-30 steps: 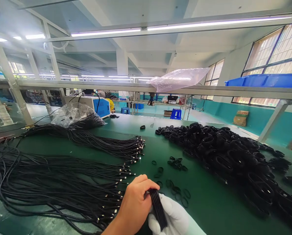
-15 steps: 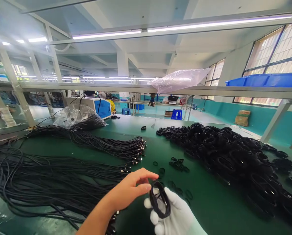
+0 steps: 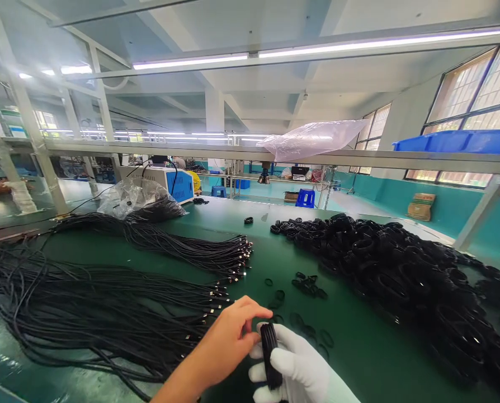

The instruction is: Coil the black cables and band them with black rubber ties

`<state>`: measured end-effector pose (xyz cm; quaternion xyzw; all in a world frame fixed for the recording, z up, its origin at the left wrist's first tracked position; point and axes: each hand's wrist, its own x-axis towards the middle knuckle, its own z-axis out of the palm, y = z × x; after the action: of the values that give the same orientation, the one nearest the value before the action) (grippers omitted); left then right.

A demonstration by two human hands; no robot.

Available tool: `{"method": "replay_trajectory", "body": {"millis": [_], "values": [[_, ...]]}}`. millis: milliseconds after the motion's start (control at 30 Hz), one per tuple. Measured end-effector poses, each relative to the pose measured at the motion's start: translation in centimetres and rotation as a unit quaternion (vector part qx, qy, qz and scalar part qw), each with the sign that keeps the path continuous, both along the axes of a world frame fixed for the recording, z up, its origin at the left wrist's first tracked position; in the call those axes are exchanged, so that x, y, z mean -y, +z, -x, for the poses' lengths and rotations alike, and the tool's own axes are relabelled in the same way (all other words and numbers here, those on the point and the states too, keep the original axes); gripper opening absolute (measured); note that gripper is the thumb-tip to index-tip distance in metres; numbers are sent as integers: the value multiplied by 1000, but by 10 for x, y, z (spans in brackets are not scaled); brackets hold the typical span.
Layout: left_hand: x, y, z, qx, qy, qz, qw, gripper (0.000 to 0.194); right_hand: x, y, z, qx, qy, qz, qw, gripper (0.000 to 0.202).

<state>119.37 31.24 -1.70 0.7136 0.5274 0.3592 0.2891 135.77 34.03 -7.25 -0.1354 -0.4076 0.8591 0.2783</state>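
Note:
My right hand (image 3: 294,364), in a white glove, is closed around a coiled black cable (image 3: 269,355). The coil stands edge-on, its stacked turns facing left. My bare left hand (image 3: 237,327) is at the coil's upper end, with the thumb against its left side and the index finger reaching over the top. Just beyond my hands lie small thin black rings (image 3: 326,338) and a little cluster of black loops (image 3: 311,284). To the left, long straight black cables (image 3: 119,296) spread over the green table, their metal plugs pointing right.
A large heap of coiled black cables (image 3: 384,263) covers the table's right side. Farther back lie another cable bundle (image 3: 183,240), a clear plastic bag (image 3: 128,198) and a blue-and-white machine (image 3: 178,184). An overhead shelf (image 3: 216,150) carries a plastic bag and a blue tray (image 3: 460,141).
My right hand has turned the coil from showing its open loop to edge-on, and its thumb now lies across the turns. My left hand stays at the coil's top. The view shifted slightly.

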Motion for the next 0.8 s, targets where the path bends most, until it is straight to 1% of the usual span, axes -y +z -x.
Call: {"method": "replay_trajectory", "body": {"millis": [67, 133, 167, 233, 333, 467, 533, 600, 700, 767, 800], "values": [[3, -11, -6, -50, 22, -71, 996, 46, 2, -1, 3, -2, 13, 16, 1000, 47], [4, -22, -12, -83, 43, -139, 986, 46, 4, 0, 4, 6, 23, 39, 999, 41], [4, -27, -14, -95, 55, -164, 980, 44, 5, 1, 4, 4, 27, 51, 998, 40], [3, -34, -16, -103, 74, -182, 975, 41, 7, 3, 4, -9, 46, 59, 997, 39], [1, -35, -16, -111, 89, -183, 973, 41, 8, 6, 2, -29, 62, 34, 997, 46], [2, -33, -17, -121, 101, -173, 972, 45, 4, -1, 1, 41, 18, -27, 999, 55], [4, -34, -17, -127, 114, -166, 971, 44, 2, -5, 2, 71, 3, -41, 997, 58], [6, -37, -18, -118, 132, -160, 971, 41, 1, -8, 3, 75, 0, -40, 996, 61], [6, -42, -19, -42, 161, -132, 977, 37, 3, -9, 6, 52, 12, -20, 998, 63], [4, -41, -21, -4, 173, -107, 979, 35, 4, -9, 7, 34, 17, -4, 999, 64], [3, -39, -21, -1, 176, -97, 980, 35, 4, -9, 7, 22, 22, 7, 999, 63]]}}
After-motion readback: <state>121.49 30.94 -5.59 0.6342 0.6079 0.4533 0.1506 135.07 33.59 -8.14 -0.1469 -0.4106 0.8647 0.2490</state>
